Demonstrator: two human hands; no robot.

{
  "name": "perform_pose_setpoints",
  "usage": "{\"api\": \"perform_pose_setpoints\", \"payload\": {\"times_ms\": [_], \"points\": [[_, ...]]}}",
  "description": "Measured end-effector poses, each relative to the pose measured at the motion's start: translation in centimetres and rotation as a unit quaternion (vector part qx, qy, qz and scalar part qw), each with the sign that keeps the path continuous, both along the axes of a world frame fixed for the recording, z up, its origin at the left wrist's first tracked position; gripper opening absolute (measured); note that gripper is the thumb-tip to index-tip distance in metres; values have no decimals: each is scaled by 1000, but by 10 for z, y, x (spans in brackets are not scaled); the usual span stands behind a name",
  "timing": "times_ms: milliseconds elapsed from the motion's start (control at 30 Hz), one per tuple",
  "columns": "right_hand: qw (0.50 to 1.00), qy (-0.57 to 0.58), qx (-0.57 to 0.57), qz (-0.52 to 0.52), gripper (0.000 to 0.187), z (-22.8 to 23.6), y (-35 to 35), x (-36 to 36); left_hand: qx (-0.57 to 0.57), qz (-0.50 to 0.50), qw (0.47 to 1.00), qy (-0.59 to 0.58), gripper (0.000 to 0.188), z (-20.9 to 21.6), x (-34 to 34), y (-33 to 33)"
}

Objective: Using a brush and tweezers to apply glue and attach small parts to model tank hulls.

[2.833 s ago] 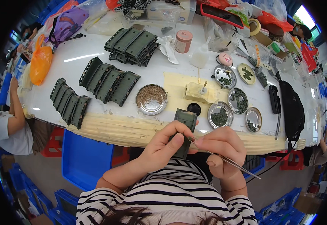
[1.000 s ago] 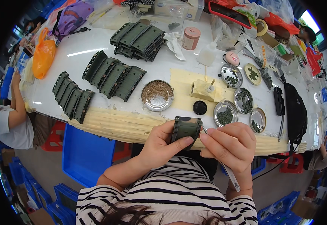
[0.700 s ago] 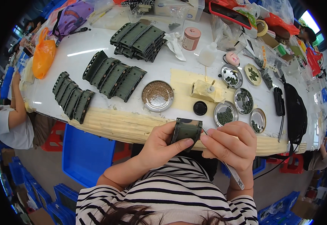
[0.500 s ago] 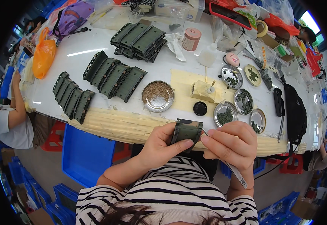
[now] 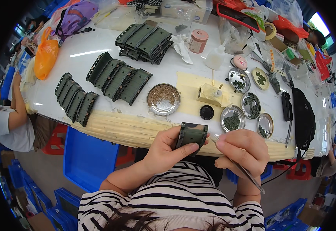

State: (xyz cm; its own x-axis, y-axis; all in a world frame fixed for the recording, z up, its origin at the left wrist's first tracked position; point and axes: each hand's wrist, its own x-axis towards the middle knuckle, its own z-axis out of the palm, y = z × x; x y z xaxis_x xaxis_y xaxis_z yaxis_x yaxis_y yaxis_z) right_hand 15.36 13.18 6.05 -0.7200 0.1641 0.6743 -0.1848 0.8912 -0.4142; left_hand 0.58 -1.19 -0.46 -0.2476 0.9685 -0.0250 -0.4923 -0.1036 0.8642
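Note:
In front of my chest, my left hand (image 5: 167, 151) grips a dark green, camouflage-patterned curved panel (image 5: 193, 134), thumb across its lower face. My right hand (image 5: 247, 151) pinches metal tweezers (image 5: 246, 175), their tips a short way right of the panel and apart from it. Whether the tips carry a small piece is too fine to see. Beyond my hands lie metal dishes: one holds small brown pieces (image 5: 163, 96), another a heap of dark green bits (image 5: 232, 120). A yellowish block (image 5: 210, 95) with a small post stands between them.
Similar green panels lie in stacks (image 5: 144, 42) and rows (image 5: 117, 79) at left. A pink jar (image 5: 198, 41), a squeeze bottle (image 5: 215, 57) and a black round cap (image 5: 206, 112) stand on the table. A black pouch (image 5: 303, 117) lies right; a blue tray (image 5: 89, 159) is below the table edge.
My right hand has drawn slightly to the right, taking the tweezer tips away from the panel's right edge. The left hand keeps the panel in nearly the same place.

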Motion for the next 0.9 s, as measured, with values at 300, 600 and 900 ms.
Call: {"api": "perform_pose_setpoints", "payload": {"times_ms": [300,600,900], "points": [[995,20,-71,-70,34,-24,-33,-4,-1,61,998,35,39,-8,14,5],[997,12,-29,-77,40,-28,-40,-6,31,70,997,18,39,-8,17,6],[996,15,-46,-75,41,-27,-41,-7,37,75,996,25,38,-10,18,5]]}}
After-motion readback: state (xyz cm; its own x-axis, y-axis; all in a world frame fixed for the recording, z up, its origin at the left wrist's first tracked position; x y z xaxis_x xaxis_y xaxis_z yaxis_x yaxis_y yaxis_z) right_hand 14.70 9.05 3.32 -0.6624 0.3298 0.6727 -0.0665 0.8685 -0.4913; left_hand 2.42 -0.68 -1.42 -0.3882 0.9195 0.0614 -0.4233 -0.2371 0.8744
